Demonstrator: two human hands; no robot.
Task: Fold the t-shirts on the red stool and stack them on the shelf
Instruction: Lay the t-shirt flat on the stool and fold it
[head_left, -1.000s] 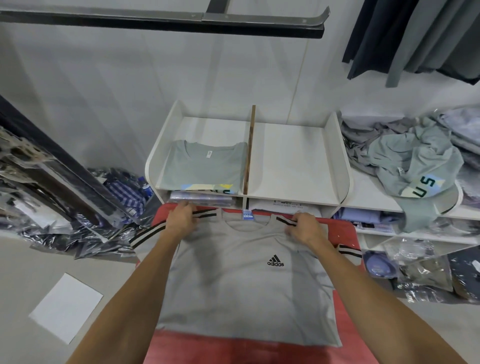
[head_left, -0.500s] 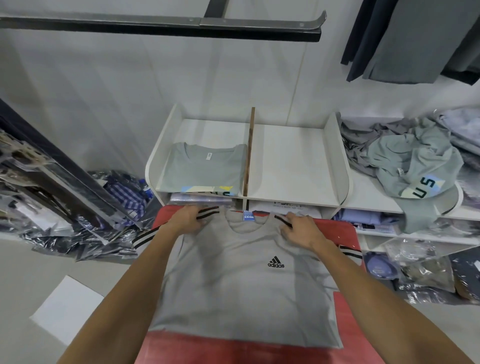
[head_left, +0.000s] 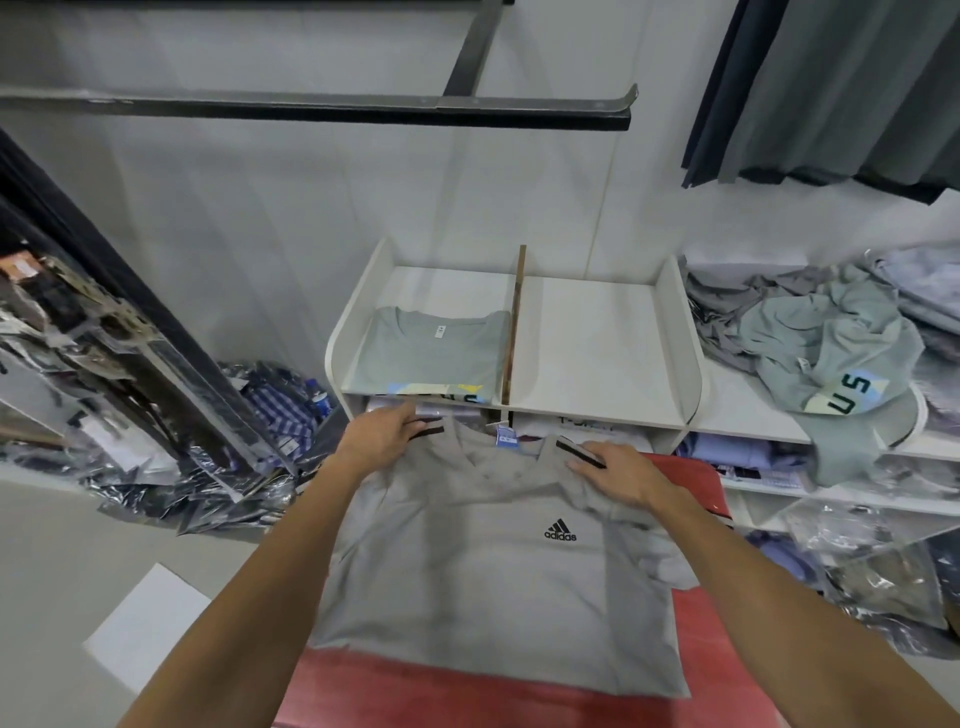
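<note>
Your grey t-shirt (head_left: 483, 577) lies front-up on the red stool (head_left: 706, 629), its collar toward the shelf (head_left: 592, 358) and its hem toward you; the black logo sits on the chest, right of centre. Your left hand (head_left: 382, 439) rests on the shirt's left shoulder, at the black-striped seam, and its fingers (head_left: 410, 423) curl over that edge and grip the fabric. Your right hand (head_left: 623, 475) lies on the opposite shoulder with its fingers (head_left: 587, 460) extended close together over the striped seam; you cannot tell whether the thumb pinches the cloth underneath. The right side of the shirt is bunched and wrinkled below that hand, and part of the striped right sleeve shows at the stool's far right edge. A blue tag (head_left: 506, 436) stands up at the back of the collar. The shelf stands directly behind the stool, touching or just beside its far edge. A vertical divider (head_left: 514, 332) splits the shelf top into two compartments: the left compartment holds one folded green t-shirt (head_left: 431, 348) lying flat, collar toward the wall. To the right of the shelf, a heap of unfolded garments (head_left: 821, 343) lies on a white ledge. Dark clothes (head_left: 831, 88) hang at the upper right. Plastic-wrapped packages (head_left: 156, 426) are piled on the floor at the left, and a white sheet (head_left: 148, 623) lies on the floor near your left forearm.
</note>
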